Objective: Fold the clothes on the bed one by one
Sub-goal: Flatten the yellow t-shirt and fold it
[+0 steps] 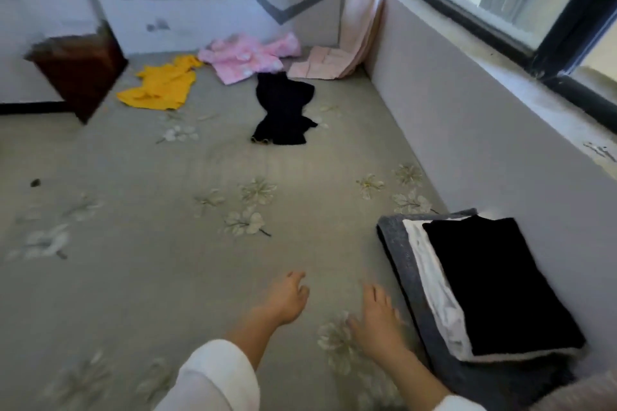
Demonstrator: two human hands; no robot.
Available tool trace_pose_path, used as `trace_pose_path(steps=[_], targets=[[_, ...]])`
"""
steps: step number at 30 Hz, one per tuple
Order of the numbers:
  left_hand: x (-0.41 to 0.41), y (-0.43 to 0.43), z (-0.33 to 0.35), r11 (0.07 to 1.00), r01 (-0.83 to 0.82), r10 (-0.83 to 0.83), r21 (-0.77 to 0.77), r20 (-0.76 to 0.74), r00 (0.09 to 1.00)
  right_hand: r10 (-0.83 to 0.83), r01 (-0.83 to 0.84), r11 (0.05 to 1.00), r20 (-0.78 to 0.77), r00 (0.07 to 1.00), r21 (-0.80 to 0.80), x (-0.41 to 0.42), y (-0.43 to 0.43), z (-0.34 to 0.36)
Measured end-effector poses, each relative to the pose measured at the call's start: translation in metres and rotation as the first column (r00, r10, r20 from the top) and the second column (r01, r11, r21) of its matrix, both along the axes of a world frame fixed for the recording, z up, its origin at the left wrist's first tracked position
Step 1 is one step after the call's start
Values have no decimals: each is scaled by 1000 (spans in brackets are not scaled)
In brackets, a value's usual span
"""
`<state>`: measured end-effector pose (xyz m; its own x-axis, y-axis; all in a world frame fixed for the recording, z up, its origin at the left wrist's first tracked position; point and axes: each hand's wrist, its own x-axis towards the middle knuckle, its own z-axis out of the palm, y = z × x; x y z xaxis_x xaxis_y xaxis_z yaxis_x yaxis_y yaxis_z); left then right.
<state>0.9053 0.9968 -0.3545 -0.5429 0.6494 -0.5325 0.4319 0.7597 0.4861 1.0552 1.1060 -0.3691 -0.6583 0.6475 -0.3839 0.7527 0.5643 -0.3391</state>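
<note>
Unfolded clothes lie at the far end of the bed (140, 277): a black garment (283, 110) in the middle, a yellow one (160, 87) to its left and a pink one (247, 57) behind it. At the near right sits a stack of folded clothes (484, 284), black on top, white and grey beneath. My left hand (287, 300) hovers over the sheet with fingers relaxed and holds nothing. My right hand (377, 320) is spread flat just left of the stack, empty.
A grey floral sheet covers the bed. A dark wooden nightstand (80, 67) stands at the far left edge. A pink curtain (360, 13) hangs in the far corner and trails onto the bed. A low wall and window sill (500, 103) run along the right.
</note>
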Motion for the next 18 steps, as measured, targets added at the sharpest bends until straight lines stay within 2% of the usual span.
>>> trace_pose_path(steps=[4,8,13,18], targets=[[-32,-134,23,979,-205,205,6,-81,975,224,-226,974,-59,973,-31,-62,-101,17],[-52,-261,34,927,-373,373,28,-143,917,414,-419,907,-102,904,-35,-116,-206,34],[-56,-406,47,804,-591,592,64,-172,787,647,-652,757,-94,757,-39,-167,-331,45],[-61,-525,63,645,-754,762,129,-183,621,820,-823,568,-92,565,-2,-217,-445,54]])
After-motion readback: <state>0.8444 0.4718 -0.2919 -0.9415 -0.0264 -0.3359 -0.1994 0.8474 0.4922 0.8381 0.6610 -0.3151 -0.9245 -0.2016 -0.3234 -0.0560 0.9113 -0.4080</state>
